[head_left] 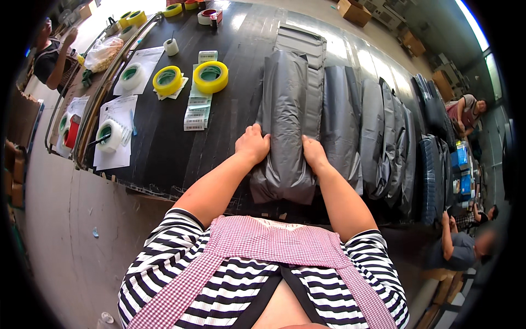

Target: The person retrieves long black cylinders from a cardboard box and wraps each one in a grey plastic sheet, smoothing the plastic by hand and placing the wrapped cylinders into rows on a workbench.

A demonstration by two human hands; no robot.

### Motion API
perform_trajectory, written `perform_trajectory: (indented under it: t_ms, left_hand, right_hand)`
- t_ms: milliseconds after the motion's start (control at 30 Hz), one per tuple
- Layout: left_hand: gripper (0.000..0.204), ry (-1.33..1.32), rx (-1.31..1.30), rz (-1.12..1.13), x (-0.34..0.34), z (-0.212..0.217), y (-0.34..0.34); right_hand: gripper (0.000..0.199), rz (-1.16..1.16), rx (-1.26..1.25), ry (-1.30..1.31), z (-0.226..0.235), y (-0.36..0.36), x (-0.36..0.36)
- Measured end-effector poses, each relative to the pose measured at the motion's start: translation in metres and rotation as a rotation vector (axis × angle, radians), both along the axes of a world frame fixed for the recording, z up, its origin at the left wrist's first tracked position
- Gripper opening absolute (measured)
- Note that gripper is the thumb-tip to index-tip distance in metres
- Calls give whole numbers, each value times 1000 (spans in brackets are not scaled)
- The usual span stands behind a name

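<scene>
Presently both hands clamp one grey poly mailer bag (285, 126), long axis 12-to-6 on the black table (164, 153). Left hand (252, 143) presses its 9 o'clock edge, right hand (314, 153) its 3 o'clock edge; fingers curled, equally near. Yellow tape rolls (210, 76) at 10 o'clock.

The long black table (164, 148) carries a row of grey plastic parcels (350, 126) side by side. To their left lie yellow tape rolls (210, 77), a white tape roll (109, 136), label strips (196, 114) and white paper sheets (116, 156).
</scene>
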State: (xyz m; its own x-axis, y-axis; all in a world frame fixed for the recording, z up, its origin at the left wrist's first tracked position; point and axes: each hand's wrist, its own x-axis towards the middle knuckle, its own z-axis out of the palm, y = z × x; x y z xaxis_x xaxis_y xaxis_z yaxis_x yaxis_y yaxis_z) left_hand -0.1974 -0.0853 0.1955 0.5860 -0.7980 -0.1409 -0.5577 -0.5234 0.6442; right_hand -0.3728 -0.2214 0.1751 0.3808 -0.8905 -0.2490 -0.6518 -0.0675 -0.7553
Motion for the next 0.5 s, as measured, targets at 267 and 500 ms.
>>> perform_trajectory:
  t_ms: [267,500]
  left_hand:
    - [46,7,22,-92,5,25,-14]
    - [57,113,-528,-250,-4,-12,-18]
  right_hand:
    - [33,31,-6,144,44,-2,-8]
    - [59,167,-286,215,126,42,10]
